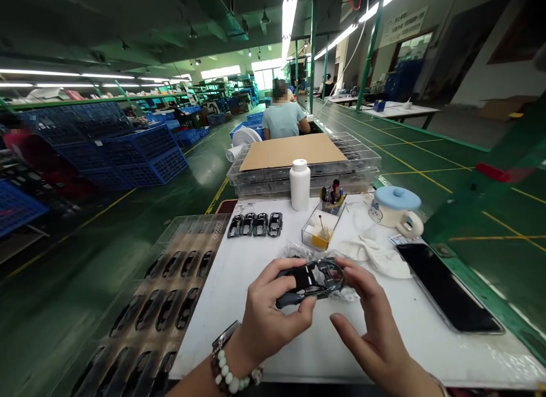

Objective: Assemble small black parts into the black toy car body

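Observation:
A black model car body with open window frames is held over the white table. My left hand grips its left end, with the thumb below and the fingers above. At the right end my right hand is spread, thumb well apart, its fingertips close to or touching the rim. Crumpled clear plastic wrap lies behind the car body. Further back on the left, several similar black car bodies stand in a row.
Trays of car bodies sit to the left. Behind are a white bottle, a small clear box, and cardboard on stacked trays. On the right are a lidded mug, a white cloth and a phone.

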Tool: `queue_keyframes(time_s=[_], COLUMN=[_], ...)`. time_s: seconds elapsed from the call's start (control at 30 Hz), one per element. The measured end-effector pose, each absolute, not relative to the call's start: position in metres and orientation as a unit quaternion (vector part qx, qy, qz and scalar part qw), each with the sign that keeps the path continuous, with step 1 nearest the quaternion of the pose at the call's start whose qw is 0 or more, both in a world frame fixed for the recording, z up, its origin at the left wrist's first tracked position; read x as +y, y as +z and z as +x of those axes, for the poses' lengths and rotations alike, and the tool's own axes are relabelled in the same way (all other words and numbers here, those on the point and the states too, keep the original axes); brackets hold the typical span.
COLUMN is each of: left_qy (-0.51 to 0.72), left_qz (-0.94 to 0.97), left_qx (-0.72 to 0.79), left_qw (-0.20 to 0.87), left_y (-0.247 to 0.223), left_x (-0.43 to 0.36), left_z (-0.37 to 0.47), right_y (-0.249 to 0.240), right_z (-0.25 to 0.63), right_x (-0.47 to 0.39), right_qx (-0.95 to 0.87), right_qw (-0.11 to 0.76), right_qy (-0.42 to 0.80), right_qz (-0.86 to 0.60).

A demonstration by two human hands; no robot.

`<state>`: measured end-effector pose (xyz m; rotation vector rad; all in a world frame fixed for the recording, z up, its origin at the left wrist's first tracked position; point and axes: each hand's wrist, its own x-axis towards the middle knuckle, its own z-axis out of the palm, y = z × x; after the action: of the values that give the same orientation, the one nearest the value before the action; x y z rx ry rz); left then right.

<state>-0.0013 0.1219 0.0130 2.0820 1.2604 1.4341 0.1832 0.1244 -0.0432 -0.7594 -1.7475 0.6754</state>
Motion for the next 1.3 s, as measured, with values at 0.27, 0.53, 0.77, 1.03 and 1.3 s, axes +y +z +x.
queue_keyframes(time_s=[0.27,0.53,0.77,1.03,1.3], left_qy=[0.517,0.48,0.466,0.482,0.505], left_qz=[0.638,0.616,0.617,0.593,0.574], left_qx=[0.416,0.43,0.44,0.44,0.454], left_qw=[0.391,0.453,0.456,0.471,0.457], left_y=[0.007,0.015,0.015,0.004,-0.004], left_x=[0.127,0.136,0.147,0.151,0.148], left_z=[0.035,0.048,0.044,0.032,0.022], right_y=[-0.042,-0.027,-0.024,-0.025,-0.022], right_z=[0.217,0.21,0.203,0.195,0.186], right_x=[0.126,0.133,0.142,0.145,0.149], right_qx=[-0.689,-0.667,-0.68,-0.723,-0.758], right_qw=[0.544,0.562,0.556,0.516,0.471], right_qy=[0.364,0.392,0.38,0.342,0.336], right_qz=[-0.311,-0.292,-0.291,-0.306,-0.3])
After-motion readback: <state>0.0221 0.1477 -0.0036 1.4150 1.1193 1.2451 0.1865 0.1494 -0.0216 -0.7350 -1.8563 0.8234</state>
